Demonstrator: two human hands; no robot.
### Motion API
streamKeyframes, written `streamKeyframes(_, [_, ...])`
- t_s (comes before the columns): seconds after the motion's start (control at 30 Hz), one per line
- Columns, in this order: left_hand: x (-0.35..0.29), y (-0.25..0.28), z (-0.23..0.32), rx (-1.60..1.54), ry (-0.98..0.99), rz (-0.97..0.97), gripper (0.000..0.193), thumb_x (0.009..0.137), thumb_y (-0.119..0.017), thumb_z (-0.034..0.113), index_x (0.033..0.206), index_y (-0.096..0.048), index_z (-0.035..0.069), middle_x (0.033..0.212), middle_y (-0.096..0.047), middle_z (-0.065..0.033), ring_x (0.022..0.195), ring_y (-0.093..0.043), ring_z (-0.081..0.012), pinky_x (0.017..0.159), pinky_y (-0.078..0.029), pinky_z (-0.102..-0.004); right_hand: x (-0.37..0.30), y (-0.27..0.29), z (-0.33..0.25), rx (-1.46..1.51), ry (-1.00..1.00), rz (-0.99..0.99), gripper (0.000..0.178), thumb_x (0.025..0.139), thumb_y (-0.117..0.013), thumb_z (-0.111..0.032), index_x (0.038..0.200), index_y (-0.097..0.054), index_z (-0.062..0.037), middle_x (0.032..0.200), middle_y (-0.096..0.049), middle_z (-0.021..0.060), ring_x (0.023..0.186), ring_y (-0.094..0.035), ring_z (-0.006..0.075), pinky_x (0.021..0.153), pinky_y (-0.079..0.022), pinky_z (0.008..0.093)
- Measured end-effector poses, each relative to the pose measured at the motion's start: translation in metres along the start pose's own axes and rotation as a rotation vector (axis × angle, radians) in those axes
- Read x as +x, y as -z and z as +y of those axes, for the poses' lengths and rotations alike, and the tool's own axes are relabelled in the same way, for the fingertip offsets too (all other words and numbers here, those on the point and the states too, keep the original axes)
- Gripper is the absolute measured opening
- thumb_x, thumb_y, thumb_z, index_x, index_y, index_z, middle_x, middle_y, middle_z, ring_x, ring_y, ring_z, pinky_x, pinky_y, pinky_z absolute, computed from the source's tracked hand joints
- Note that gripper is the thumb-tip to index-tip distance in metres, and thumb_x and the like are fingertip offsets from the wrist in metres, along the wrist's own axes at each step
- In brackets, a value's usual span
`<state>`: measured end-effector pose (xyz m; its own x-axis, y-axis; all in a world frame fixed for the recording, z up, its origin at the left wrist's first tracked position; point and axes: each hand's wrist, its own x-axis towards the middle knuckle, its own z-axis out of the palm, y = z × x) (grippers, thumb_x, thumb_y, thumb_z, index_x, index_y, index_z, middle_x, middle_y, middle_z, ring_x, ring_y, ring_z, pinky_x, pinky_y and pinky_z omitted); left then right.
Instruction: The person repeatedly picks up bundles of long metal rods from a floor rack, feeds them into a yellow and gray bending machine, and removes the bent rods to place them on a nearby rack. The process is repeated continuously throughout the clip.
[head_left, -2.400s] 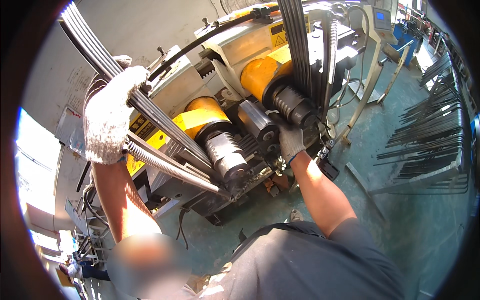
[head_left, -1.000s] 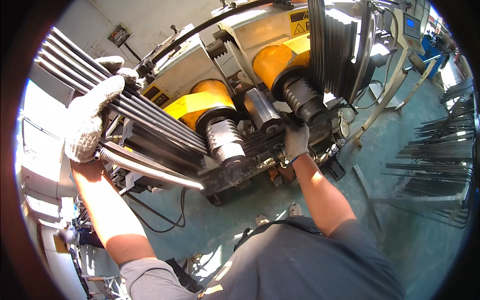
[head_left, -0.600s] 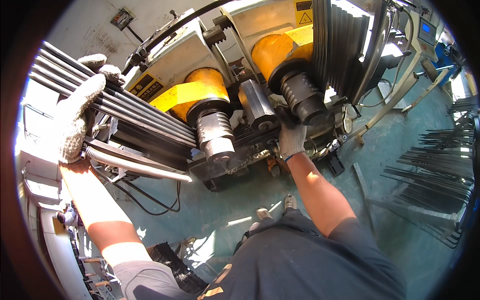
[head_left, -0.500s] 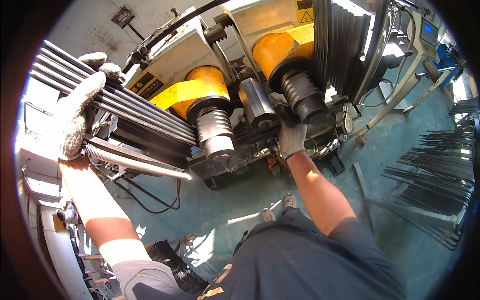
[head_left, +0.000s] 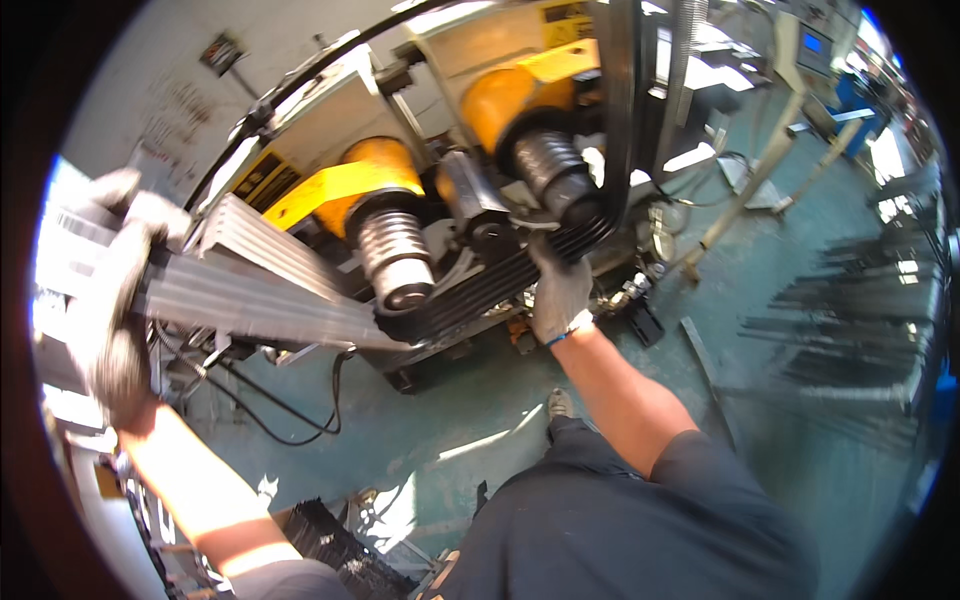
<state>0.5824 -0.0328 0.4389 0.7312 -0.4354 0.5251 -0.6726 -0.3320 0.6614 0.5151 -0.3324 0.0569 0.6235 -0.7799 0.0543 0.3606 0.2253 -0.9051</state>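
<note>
A bundle of several bent dark metal tubes [head_left: 265, 305] spans the front of a bending machine, its left arm slanting out to the left and its right arm rising up. My gloved left hand [head_left: 120, 310], blurred by motion, is closed round the left arm of the bundle. Under the middle stretch, my gloved right hand [head_left: 562, 295] grips the tubes close to the right bend; part of its fingers is hidden. The tubes now pass in front of the left grooved roller [head_left: 395, 250], the right grooved roller [head_left: 555, 170] and the dark block [head_left: 475, 205] between them.
Yellow arms [head_left: 375, 185] carry the rollers on the machine. A ribbed channel [head_left: 265, 240] lies behind the left tubes. Black cables [head_left: 270, 425] loop below. At right stand a control box [head_left: 800, 45] and a rack of bent dark tubes [head_left: 850, 310].
The tube bundle has come forward off the rollers and tilted down at left. My left hand has moved down and outward with it; my right hand has shifted slightly left in view.
</note>
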Motion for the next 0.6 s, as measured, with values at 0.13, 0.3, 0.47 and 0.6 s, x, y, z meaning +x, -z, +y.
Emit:
streamKeyframes(0.13, [-0.113, 0.026, 0.005, -0.105, 0.036, 0.118, 0.044, 0.099, -0.07, 0.011, 0.139, -0.062, -0.007, 0.112, -0.076, -0.0218, 0.104, -0.074, -0.0298, 0.098, -0.059, -0.0418, -0.073, 0.078, -0.031, 0.046, -0.188, 0.077, 0.026, 0.108, -0.081, -0.02, 0.124, -0.078, 0.0011, 0.117, -0.08, 0.0021, 0.107, -0.07, 0.0129, 0.097, -0.056, 0.0345])
streamKeyframes(0.3, [-0.216, -0.016, -0.037, -0.586, 0.055, 0.054, 0.046, 0.096, -0.064, 0.009, 0.138, -0.062, -0.009, 0.111, -0.074, -0.0276, 0.101, -0.075, -0.0342, 0.091, -0.061, -0.0448, -0.135, 0.261, -0.094, 0.004, -0.141, 0.216, 0.016, 0.115, -0.072, -0.014, 0.119, -0.076, 0.0003, 0.099, -0.084, 0.0083, 0.09, -0.079, 0.0172, 0.083, -0.065, 0.0342])
streamKeyframes(0.47, [-0.325, -0.17, -0.03, -0.874, 0.597, 0.239, 0.03, 0.103, -0.06, 0.014, 0.128, -0.066, -0.003, 0.12, -0.073, -0.0198, 0.114, -0.069, -0.0336, 0.107, -0.054, -0.0488, -0.206, 0.481, -0.211, -0.953, 0.387, 0.724, 0.014, 0.099, -0.067, -0.004, 0.107, -0.076, 0.0035, 0.101, -0.084, 0.0164, 0.093, -0.081, 0.029, 0.087, -0.062, 0.0409])
streamKeyframes(0.6, [-0.417, -0.318, -0.024, -1.156, 0.916, -0.015, 0.033, 0.091, -0.064, 0.017, 0.115, -0.067, -0.006, 0.115, -0.07, -0.0204, 0.11, -0.068, -0.0351, 0.116, -0.051, -0.0528, -0.218, 0.605, -0.308, -1.265, 0.691, 0.986, 0.022, 0.099, -0.071, -0.01, 0.116, -0.077, 0.003, 0.103, -0.083, 0.0223, 0.097, -0.081, 0.0378, 0.091, -0.061, 0.0451])
